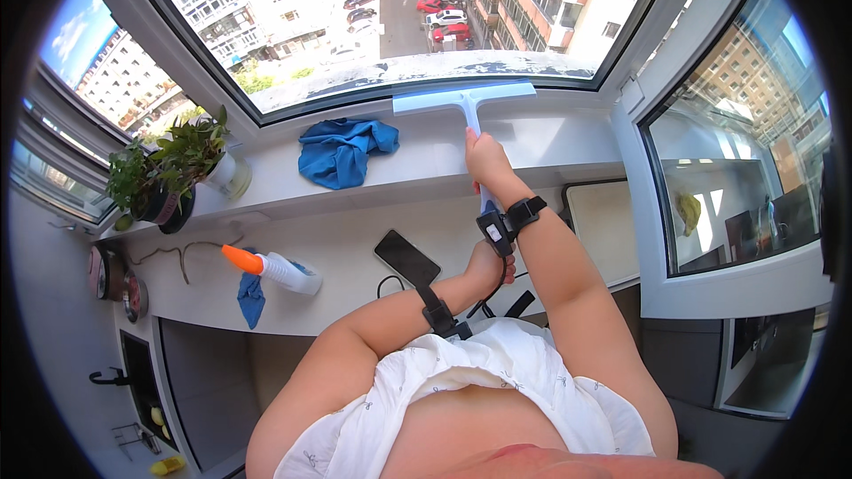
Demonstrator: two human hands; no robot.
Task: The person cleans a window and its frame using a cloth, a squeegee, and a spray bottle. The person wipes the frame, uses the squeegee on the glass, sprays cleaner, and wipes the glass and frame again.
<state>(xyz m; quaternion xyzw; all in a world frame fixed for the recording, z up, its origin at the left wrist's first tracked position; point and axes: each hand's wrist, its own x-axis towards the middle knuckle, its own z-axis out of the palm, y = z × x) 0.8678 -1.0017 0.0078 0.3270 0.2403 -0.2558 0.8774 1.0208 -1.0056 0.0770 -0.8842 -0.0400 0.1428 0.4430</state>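
My right hand (488, 158) is closed around the handle of a white-and-blue window squeegee (470, 104), whose wide blade lies along the lower frame of the window (426, 13). Lower down, my left hand (491, 265) is near the handle's lower end, partly hidden behind the black device strapped to my right wrist; its hold on the handle is not plain. A crumpled blue cloth (346, 152) rests on the windowsill, left of the squeegee. On the counter below are a smartphone (407, 258) and a white spray bottle with an orange top (286, 271).
Potted plants (190, 153) stand at the sill's left end. An open window sash (735, 146) reaches in on the right. A small blue cloth (251, 299) hangs by the bottle at the counter's edge (286, 330). Black cables (489, 306) run near my wrists.
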